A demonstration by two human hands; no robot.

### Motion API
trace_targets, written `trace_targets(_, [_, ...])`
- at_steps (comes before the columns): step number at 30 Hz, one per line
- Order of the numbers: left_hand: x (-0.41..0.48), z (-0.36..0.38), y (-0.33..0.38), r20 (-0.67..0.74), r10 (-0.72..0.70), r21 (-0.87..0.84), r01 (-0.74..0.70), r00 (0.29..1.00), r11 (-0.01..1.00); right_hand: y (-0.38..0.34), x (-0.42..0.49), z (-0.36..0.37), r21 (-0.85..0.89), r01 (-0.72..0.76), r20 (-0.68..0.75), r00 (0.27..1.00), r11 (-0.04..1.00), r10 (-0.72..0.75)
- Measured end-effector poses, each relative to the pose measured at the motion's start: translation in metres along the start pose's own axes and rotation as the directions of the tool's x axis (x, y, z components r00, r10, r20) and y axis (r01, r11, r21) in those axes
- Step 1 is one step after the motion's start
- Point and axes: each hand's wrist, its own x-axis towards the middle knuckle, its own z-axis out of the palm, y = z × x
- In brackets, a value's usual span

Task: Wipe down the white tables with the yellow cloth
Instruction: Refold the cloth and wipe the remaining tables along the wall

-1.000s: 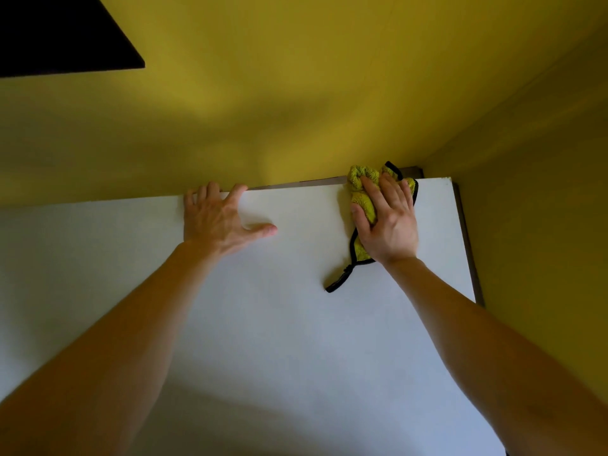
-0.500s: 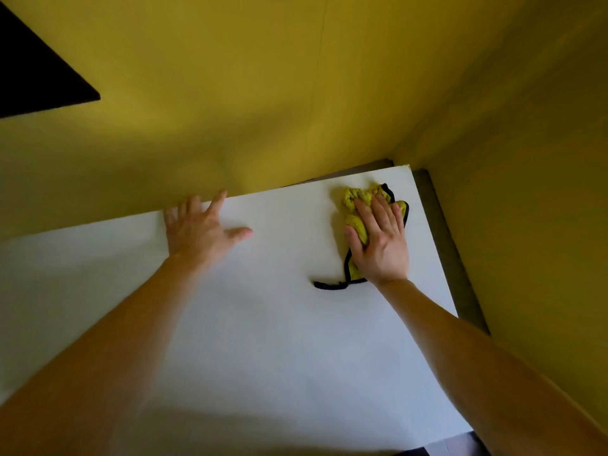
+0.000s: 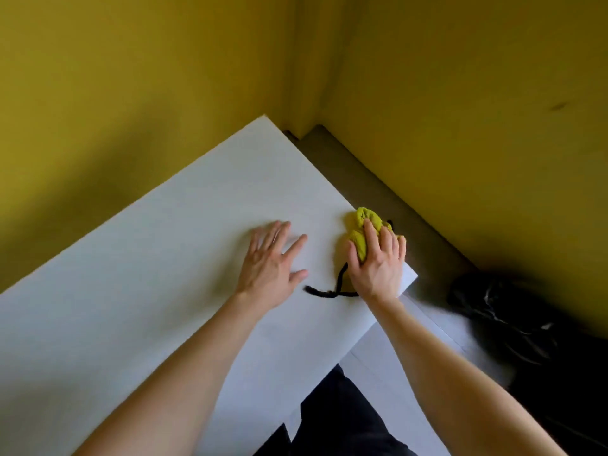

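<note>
Right hand [image 3: 376, 268] presses yellow cloth [image 3: 362, 232] on white table [image 3: 164, 258]

- Yellow walls [image 3: 131, 93] meet in a corner.
- A grey strip of floor [image 3: 371, 179] runs along the right-hand wall.
- A blurred black object [image 3: 493, 307] lies on the floor.
</note>
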Motion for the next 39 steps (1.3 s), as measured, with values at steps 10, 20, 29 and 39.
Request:
trace_targets(10, [0.122, 0.003, 0.059, -0.11, 0.207, 0.007, -0.208, 0.972, 0.978, 0.03, 0.012, -0.009, 0.03, -0.244, 0.068, 0.968, 0.969, 0.242])
trace_targets(20, [0.208, 0.031, 0.075, 0.31, 0.19, 0.266, -0.277, 0.931, 0.924, 0.044, 0.028, -0.014, 0.073, -0.297, 0.211, 0.938, 0.952, 0.276])
trace_targets(29, [0.208, 0.036, 0.077, 0.252, 0.066, 0.349, -0.154, 0.966, 0.924, 0.042, 0.03, -0.015, 0.106, -0.264, 0.171, 0.955, 0.959, 0.244])
trace_targets(39, [0.219, 0.029, 0.078, 0.197, 0.075, 0.334, -0.139, 0.978, 0.932, 0.044, 0.053, -0.015, 0.087, -0.272, 0.212, 0.945, 0.958, 0.249])
